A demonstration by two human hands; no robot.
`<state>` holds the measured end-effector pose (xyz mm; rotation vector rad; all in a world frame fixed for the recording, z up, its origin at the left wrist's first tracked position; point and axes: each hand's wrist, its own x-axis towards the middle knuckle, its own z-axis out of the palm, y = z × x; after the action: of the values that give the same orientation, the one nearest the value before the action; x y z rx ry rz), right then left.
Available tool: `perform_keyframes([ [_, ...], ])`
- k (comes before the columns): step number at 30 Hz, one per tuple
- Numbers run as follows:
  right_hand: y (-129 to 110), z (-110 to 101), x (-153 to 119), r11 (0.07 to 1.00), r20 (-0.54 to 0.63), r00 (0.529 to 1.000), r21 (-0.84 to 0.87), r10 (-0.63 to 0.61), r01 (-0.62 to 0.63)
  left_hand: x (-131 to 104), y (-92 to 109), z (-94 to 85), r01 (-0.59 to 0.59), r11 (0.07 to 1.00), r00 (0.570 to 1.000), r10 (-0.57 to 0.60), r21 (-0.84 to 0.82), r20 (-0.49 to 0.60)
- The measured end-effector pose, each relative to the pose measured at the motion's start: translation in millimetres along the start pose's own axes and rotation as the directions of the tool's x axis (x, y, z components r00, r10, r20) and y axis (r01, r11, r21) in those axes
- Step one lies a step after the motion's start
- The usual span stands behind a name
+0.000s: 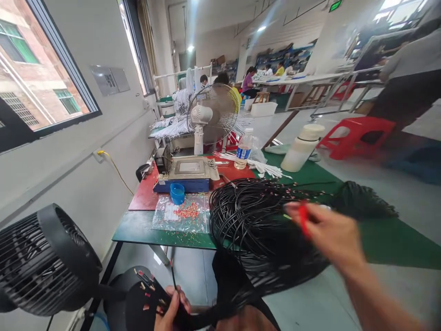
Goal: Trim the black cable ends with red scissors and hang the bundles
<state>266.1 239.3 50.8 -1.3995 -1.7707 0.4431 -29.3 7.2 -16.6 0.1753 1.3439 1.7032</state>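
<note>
Wire (174,279), thin, black and bendy, stands up between the thumb and fingers of my left hand (172,307), at seven o'clock from the middle of my view. I pinch it, and its tip looks reddish. Just beside, also near seven o'clock, is a dark bunch of black wires (151,288) with red and pale ends.

My right hand (330,230) is at four o'clock, by the edge of a big, tangled heap of shiny black wires (241,216). Its fingers are close to a small, bright red thing (303,219), but it's too blurry to tell if I hold that or wear it.

I think the work is only partway. The bunch may be the done part. The heap, at five o'clock, looks like lots left. Tiny red and yellow bits (188,210) lie loose on a clear plastic bag (204,216), between seven and eight o'clock, so those don't look used up.
</note>
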Motion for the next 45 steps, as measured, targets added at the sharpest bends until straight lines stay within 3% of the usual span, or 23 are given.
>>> perform_keyframes([
  [1,-18.0,17.2,-20.5,0.982,0.153,0.988,0.187,-0.003,-0.026,1.2,0.1,4.0,-0.003,1.000,0.998,0.001,0.024,0.069],
  [2,-37.2,37.0,-39.7,0.942,0.347,0.938,0.322,-0.026,-0.093,0.7,0.3,7.3,-0.009,0.998,0.991,0.001,0.060,0.131],
  [5,-88.6,96.4,-82.8,0.779,0.737,0.671,0.470,-0.087,-0.415,-7.3,0.1,10.6,-0.009,0.982,0.973,-0.036,0.190,0.229],
  [7,-110.5,122.9,-97.4,0.638,0.833,0.529,0.497,-0.162,-0.587,-14.4,-0.5,8.4,0.027,0.970,0.960,-0.093,0.243,0.264],
  [9,-121.2,135.5,-102.4,0.576,0.863,0.457,0.490,-0.215,-0.654,-19.4,-1.4,5.2,0.070,0.962,0.947,-0.147,0.265,0.286],
  [10,-123.1,137.6,-102.0,0.590,0.855,0.464,0.503,-0.232,-0.631,-20.8,-1.8,3.7,0.078,0.961,0.947,-0.154,0.267,0.281],
  [11,-123.1,137.9,-100.5,0.632,0.827,0.505,0.532,-0.246,-0.563,-21.2,-2.3,2.3,0.086,0.963,0.957,-0.151,0.256,0.246],
  [13,-119.3,135.5,-95.6,0.758,0.706,0.645,0.582,-0.293,-0.293,-20.1,-3.4,-0.3,0.087,0.977,0.991,-0.105,0.196,0.081],
  [15,-112.8,132.5,-91.5,0.848,0.570,0.738,0.531,-0.361,0.005,-17.5,-4.7,-2.9,0.022,0.988,0.990,0.000,0.153,-0.139],
  [17,-106.1,130.9,-90.6,0.882,0.521,0.757,0.447,-0.393,0.151,-15.3,-5.9,-4.8,-0.104,0.969,0.948,0.164,0.223,-0.273],
  [18,-103.5,130.8,-91.4,0.892,0.527,0.755,0.421,-0.389,0.166,-14.6,-6.1,-4.8,-0.170,0.940,0.927,0.255,0.297,-0.276],
  [20,-101.3,131.4,-94.6,0.907,0.562,0.748,0.400,-0.355,0.130,-14.4,-5.7,-1.5,-0.247,0.874,0.904,0.363,0.418,-0.226],
  [22,-103.7,132.4,-98.4,0.910,0.615,0.725,0.412,-0.311,0.041,-15.4,-3.9,6.4,-0.259,0.837,0.918,0.368,0.481,-0.147],
  [27,-119.9,136.5,-104.0,0.803,0.749,0.597,0.529,-0.288,-0.276,-18.2,1.3,28.3,-0.203,0.825,0.970,0.245,0.527,-0.009],
  [29,-123.5,139.8,-104.7,0.777,0.766,0.577,0.536,-0.283,-0.330,-17.7,2.3,29.5,-0.145,0.868,0.986,0.164,0.475,0.002],
  [31,-123.2,142.7,-104.9,0.820,0.757,0.605,0.494,-0.245,-0.287,-16.0,2.7,26.4,-0.086,0.911,0.995,0.101,0.403,-0.015],
  [34,-117.0,141.4,-104.9,0.913,0.738,0.628,0.395,-0.246,-0.107,-13.3,3.2,19.9,-0.015,0.956,0.993,0.047,0.292,-0.104],
  [39,-105.8,126.0,-110.6,0.945,0.816,0.477,0.285,-0.328,0.161,-11.3,3.9,17.3,-0.005,0.979,0.983,0.042,0.203,-0.176],
  [42,-103.6,120.8,-115.5,0.953,0.875,0.386,0.231,-0.291,0.194,-10.1,3.5,18.6,-0.023,0.972,0.988,0.057,0.234,-0.144],
  [45,-103.8,121.7,-117.4,0.955,0.894,0.354,0.213,-0.275,0.205,-9.5,3.2,19.2,-0.025,0.964,0.987,0.065,0.265,-0.145],
])
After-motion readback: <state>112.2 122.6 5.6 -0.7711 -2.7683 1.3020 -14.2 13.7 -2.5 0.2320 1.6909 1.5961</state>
